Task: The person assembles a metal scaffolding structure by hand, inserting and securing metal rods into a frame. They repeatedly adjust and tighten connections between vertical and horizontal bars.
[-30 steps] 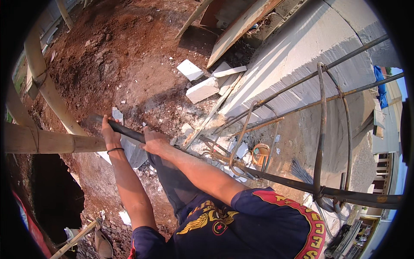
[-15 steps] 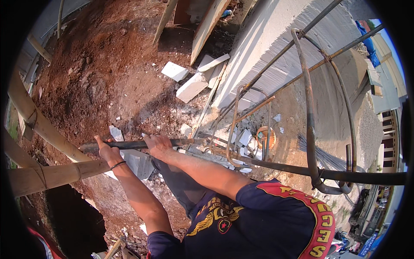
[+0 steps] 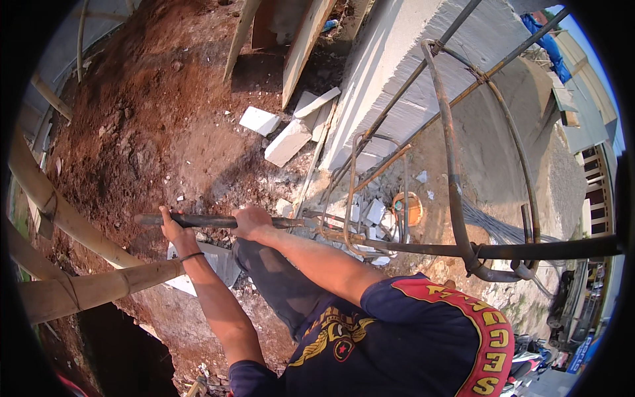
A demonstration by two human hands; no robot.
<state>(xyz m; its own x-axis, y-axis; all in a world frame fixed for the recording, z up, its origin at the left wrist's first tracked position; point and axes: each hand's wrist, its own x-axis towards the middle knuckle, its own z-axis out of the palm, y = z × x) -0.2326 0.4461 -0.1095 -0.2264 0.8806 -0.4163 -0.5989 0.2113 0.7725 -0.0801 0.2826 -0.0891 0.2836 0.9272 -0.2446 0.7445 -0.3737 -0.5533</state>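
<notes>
A long dark bar (image 3: 211,221), like a steel pipe, lies crosswise in front of me. My left hand (image 3: 177,228) holds it toward its left end, wrist bent, with a dark band on the wrist. Farther right, my right hand (image 3: 251,222) is wrapped round the same bar in a fist. The bar's right end reaches the rusty rebar cage (image 3: 354,192), a frame of long rods and bent rectangular stirrups; whether it hooks onto a rod I cannot tell. A thick dark rod (image 3: 549,249) runs from the cage to the right edge.
Bamboo poles (image 3: 86,291) cross at the left above a dark pit (image 3: 126,351). White blocks (image 3: 288,141) lie beside a pale wall (image 3: 390,86). An orange bucket (image 3: 411,210) stands among white rubble, with a bundle of thin rods (image 3: 493,221) to its right.
The bar and both hands have shifted slightly right. My right hand's thumb, raised before, is now folded down over the bar. The view has also moved a little.
</notes>
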